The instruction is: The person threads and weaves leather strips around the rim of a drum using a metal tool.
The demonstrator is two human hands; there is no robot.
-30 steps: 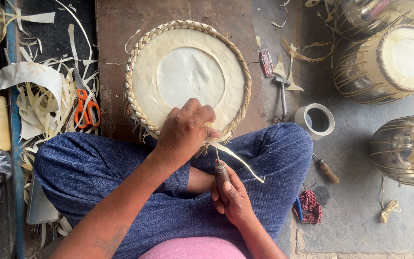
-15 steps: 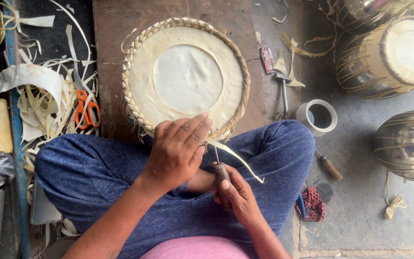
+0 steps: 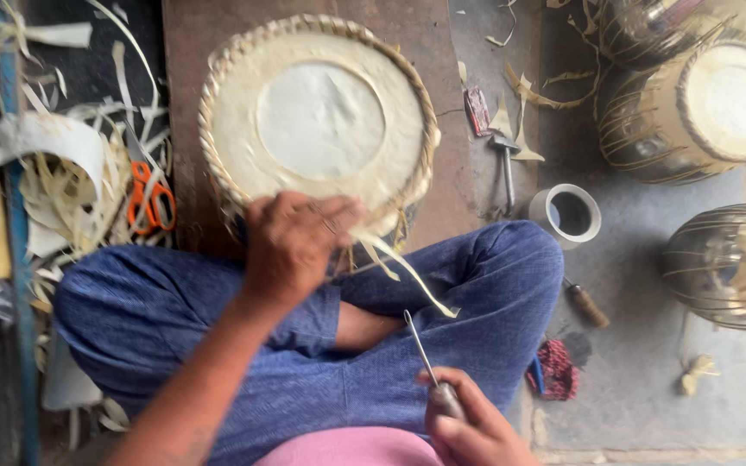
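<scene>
Two hands engaged | right hand [image 3: 468, 427] closed around metal awl [image 3: 425, 358], near lap, apart from drum | left hand [image 3: 295, 242] pinching pale strip [image 3: 407, 274] at near rim of drum head [image 3: 319, 121] | orange scissors [image 3: 150, 197] left of board.

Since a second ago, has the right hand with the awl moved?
Yes. The right hand with the awl has drawn back toward the body, away from the drum head's braided rim. It was close below the left hand; now apart.
</scene>
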